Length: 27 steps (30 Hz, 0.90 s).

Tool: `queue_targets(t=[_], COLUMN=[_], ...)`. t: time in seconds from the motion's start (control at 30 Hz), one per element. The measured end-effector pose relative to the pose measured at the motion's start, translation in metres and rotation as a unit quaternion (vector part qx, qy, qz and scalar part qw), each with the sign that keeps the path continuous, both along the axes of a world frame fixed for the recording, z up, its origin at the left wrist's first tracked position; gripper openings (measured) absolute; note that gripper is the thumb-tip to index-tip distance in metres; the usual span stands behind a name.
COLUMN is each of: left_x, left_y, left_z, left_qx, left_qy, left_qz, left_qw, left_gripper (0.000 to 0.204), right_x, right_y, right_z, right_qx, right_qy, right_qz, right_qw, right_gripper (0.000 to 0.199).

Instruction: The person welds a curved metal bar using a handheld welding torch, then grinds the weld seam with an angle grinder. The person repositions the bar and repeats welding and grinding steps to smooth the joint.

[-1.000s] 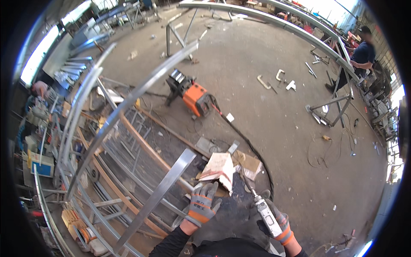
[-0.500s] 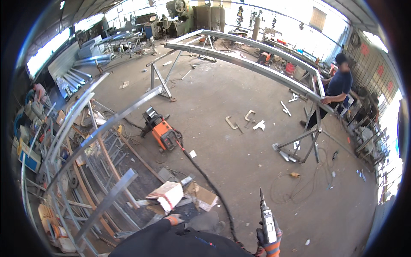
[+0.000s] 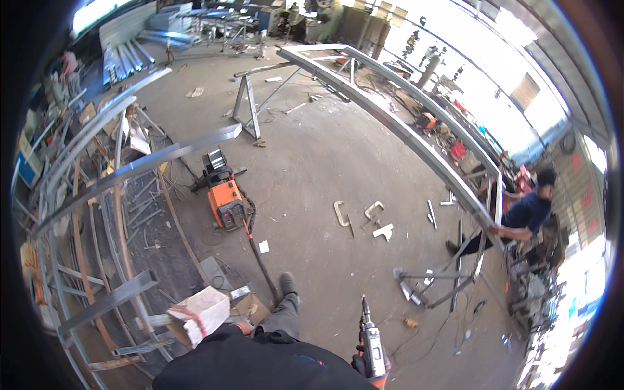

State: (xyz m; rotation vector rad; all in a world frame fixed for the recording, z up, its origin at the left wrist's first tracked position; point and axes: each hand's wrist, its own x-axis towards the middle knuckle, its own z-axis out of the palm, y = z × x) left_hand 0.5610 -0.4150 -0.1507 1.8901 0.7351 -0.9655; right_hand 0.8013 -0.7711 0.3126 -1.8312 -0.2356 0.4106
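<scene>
Black jacket [image 3: 240,364] bears an unreadable mark [image 3: 312,360]; of the hands, right [image 3: 359,365] grips a tool [image 3: 374,349], left [image 3: 244,327] I can't tell

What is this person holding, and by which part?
The right hand grips a white pointed-tip tool by its rear body. The left hand is mostly hidden, so I can't tell.

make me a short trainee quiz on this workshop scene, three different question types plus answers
1. On which side is the white-and-black handheld tool with a pointed metal tip held? A) left B) both C) right
2. True or false: in the picture, the orange-and-black box-shaped machine stands left of the two pale C-shaped clamps.
3. Fill in: the person in the dark cap and dark blue top has a bare hand at the long grey metal ____.

Key:
1. C, in the gloved right hand
2. True
3. frame
</scene>
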Motion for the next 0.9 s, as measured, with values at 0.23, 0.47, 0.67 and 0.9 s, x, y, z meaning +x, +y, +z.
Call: queue_targets(t=[0.23,0.47,0.67,0.9], left_x=[0.282,0.515,0.528,0.584], left_y=[0.196,0.432,0.526,0.546], left_z=[0.048,0.139,0.069,0.079], left_qx=[0.144,0.133,0.180,0.218], left_qy=[-0.151,-0.259,-0.185,-0.044], left_qz=[0.049,0.308,0.388,0.532], left_qw=[0.977,0.906,0.885,0.817], left_gripper=[0.044,0.062,0.062,0.053], right_x=[0.261,0.444,0.590,0.757], right_y=[0.232,0.467,0.685,0.916], right_z=[0.033,0.001,-0.021,-0.003], right_qx=[-0.135,-0.040,-0.073,-0.099], right_qy=[-0.152,0.088,0.075,0.057], right_qz=[0.160,0.286,0.478,0.593], right_qw=[0.966,0.953,0.872,0.797], right_gripper=[0.038,0.033,0.038,0.043])
